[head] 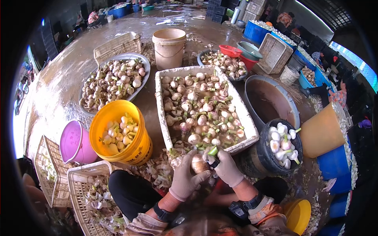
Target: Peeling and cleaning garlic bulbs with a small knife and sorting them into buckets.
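My left hand (186, 177), in a pale work glove, grips a garlic bulb (199, 164) with brownish outer skin. Close against the bulb, my gloved right hand (228, 168) holds a small black-handled tool (214, 163); its working end is hidden. A cut green stem (213, 151) shows at the right fingertips. Just beyond both hands is a white foam box (159, 109) of unpeeled garlic bulbs (202, 120) in murky water. Peeled white garlic (280, 144) fills a black bucket (255, 160) on the right. More peeled bulbs (119, 134) lie in a yellow bucket (99, 135) on the left.
A purple bucket (71, 141) and a plastic crate (76, 183) of skins stand at left. Garlic heaps a metal basin (141, 85) beyond them. Right of the foam box is a grey tub (291, 103) with brown water. A beige bucket (169, 56) stands behind. People sit farther off.
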